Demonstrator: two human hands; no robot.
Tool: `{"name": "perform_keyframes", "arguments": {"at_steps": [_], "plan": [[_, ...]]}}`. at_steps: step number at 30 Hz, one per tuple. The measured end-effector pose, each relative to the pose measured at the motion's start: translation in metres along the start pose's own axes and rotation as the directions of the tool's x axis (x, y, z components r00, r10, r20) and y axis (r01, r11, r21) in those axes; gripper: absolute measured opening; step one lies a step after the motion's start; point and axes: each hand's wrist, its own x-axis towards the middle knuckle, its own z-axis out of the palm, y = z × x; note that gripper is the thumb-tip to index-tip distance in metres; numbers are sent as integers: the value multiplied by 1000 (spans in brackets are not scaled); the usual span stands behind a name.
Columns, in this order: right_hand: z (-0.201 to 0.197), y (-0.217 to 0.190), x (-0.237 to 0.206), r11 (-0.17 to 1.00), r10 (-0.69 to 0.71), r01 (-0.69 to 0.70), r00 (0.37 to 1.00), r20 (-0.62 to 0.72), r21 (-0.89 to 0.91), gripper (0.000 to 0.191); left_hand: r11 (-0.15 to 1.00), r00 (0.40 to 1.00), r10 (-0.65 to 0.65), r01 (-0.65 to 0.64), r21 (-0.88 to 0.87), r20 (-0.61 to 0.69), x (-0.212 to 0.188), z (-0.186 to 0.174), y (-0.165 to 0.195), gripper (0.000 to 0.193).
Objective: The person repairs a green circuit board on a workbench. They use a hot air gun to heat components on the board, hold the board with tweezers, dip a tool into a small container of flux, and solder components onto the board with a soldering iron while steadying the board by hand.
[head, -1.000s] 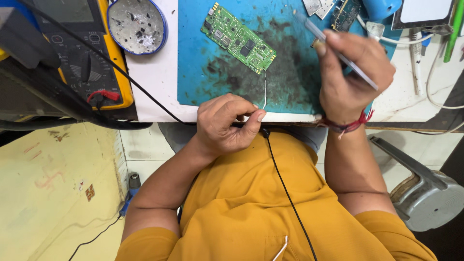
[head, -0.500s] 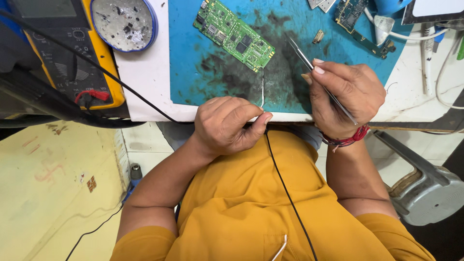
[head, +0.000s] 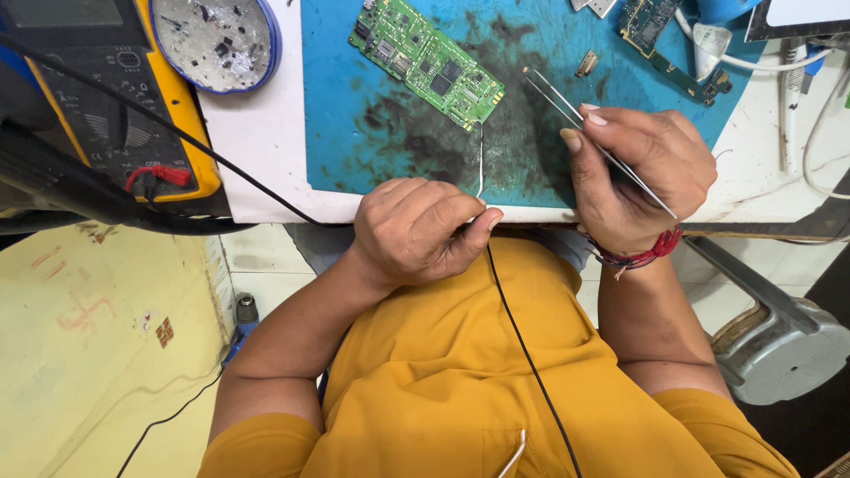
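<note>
While the left hand (head: 425, 230) pinches a thin white wire (head: 481, 164) running up to the green circuit board (head: 429, 62) at upper centre, the right hand (head: 637, 181) grips tweezers (head: 567, 102); steadying both wrists on the desk (head: 257, 150) should help precision.

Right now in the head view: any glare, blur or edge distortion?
Head view: even, soft light with faint shadows. Both hands are sharp, the left hand pinching a thin white wire, the right hand holding tweezers. No motion blur. Mild sheen on the green circuit board. Wide-angle stretch shows toward the frame corners.
</note>
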Motion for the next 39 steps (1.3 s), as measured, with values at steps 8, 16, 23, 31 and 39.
{"name": "perform_keyframes", "arguments": {"at_steps": [8,16,23,31,39], "plan": [[1,1,1,999,27,-27,1000,10,30,20,1000,1000,3,-3,-4,-7,-1,2,0,16],[1,4,-1,1000,-15,15,1000,7,25,21,1000,1000,9,-9,7,-3,-2,2,-1,16],[0,2,-2,999,43,-43,999,17,30,21,1000,1000,0,0,2,2,-2,2,0,16],[-2,0,0,997,53,-54,998,18,50,19,1000,1000,9,-9,8,-3,-3,2,1,16],[-1,-3,2,998,55,-56,998,19,42,19,1000,1000,5,-5,6,-1,-3,0,2,16]]}}
